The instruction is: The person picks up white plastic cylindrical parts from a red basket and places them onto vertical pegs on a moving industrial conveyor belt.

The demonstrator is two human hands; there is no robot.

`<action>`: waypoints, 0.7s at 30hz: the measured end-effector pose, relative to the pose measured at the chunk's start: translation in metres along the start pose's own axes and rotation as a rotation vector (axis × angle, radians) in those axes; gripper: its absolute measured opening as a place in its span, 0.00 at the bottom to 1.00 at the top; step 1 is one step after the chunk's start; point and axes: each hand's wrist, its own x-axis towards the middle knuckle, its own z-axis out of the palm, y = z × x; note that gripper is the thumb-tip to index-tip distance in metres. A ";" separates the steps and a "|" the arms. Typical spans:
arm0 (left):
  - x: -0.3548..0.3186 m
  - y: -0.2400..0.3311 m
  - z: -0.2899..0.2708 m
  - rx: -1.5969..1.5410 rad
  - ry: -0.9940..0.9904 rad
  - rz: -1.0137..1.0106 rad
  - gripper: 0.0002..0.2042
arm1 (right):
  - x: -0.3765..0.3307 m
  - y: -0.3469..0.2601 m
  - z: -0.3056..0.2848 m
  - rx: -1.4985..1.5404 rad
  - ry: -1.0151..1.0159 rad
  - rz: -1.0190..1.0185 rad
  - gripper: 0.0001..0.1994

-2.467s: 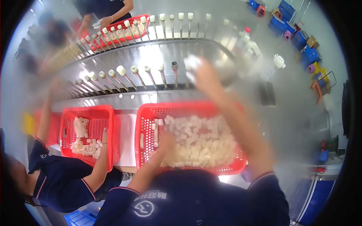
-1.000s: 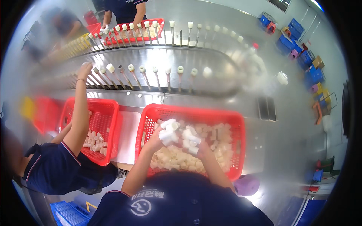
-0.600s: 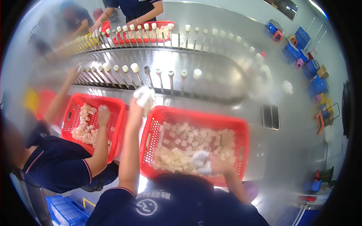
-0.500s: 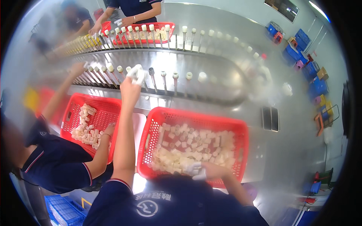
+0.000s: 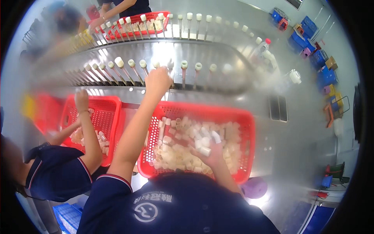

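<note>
My left hand [image 5: 158,81] reaches to the near row of upright metal rods, its fingers closed at a rod's top; what they grip is hidden. White covers show on my fingertips. Short white tubes cap several rods, such as the tube [image 5: 119,62] left of my hand. My right hand [image 5: 214,156] is over the large red basket [image 5: 206,109], fingers curled around a few short white tubes [image 5: 203,150], somewhat blurred. Many loose off-white tubes [image 5: 175,152] lie in the basket beneath it.
At left, a co-worker's hand [image 5: 82,102] is above a second red basket [image 5: 117,117]. Another person works behind the far rod row at a third basket [image 5: 167,24]. Two dark phone-like slabs [image 5: 278,108] lie on the metal table, with a red-capped bottle [image 5: 261,46] farther off.
My left hand has moved right along the near rods. My right hand has lifted off the basket's near side toward its middle. The co-worker's arms have shifted.
</note>
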 end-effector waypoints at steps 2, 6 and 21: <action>-0.022 -0.004 0.008 -0.382 -0.116 -0.039 0.15 | 0.003 -0.001 0.004 -0.028 0.070 -0.022 0.18; -0.092 -0.024 0.025 -1.688 -0.533 -0.461 0.26 | 0.007 0.004 0.012 -0.199 0.070 -0.058 0.19; -0.151 -0.032 0.022 -2.448 -0.747 -0.654 0.20 | 0.024 0.013 0.057 -0.779 -0.068 -0.451 0.14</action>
